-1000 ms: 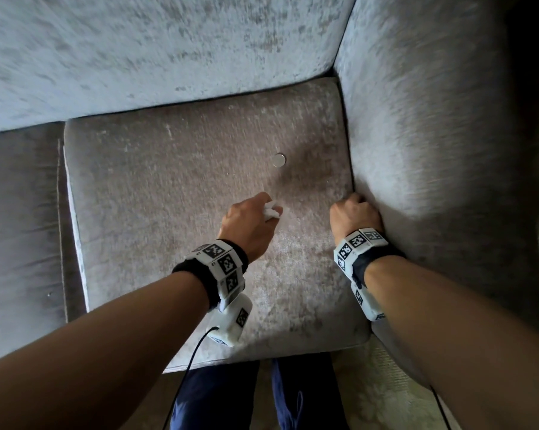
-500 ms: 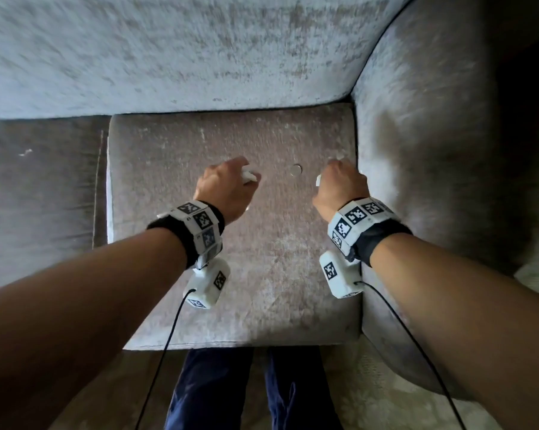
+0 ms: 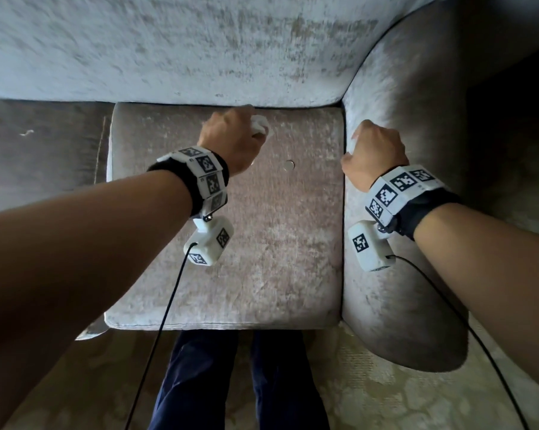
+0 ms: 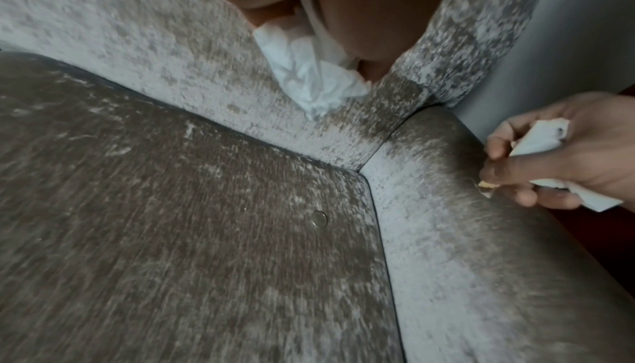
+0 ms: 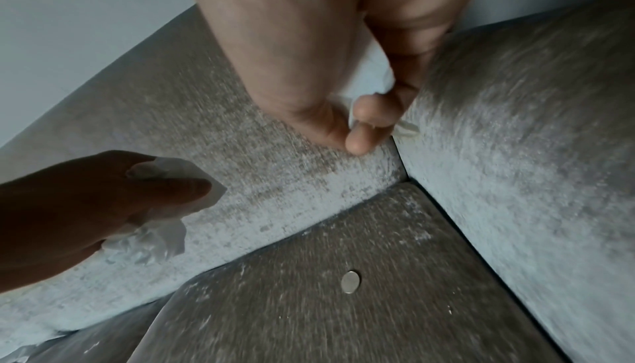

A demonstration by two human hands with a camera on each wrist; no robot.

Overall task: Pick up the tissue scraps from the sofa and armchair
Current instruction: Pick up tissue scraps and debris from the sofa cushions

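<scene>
Clutching crumpled tissue scraps (image 4: 309, 70), the left hand (image 3: 234, 138) hovers over the sofa (image 3: 262, 243) seat's rear edge; the right hand (image 3: 373, 153), by the armrest, looks merely fisted from the head view; the left wrist view reveals its grip pinching white tissue pieces (image 4: 539, 141).

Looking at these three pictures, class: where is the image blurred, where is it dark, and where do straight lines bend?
Head view: backrest streaked with motion blur, armrest bowed by the wide lens, right edge dark. Left wrist view: seat cushion smeared, tissue fairly crisp. Right wrist view: left hand in shadow, coin-like disc sharp.
</scene>
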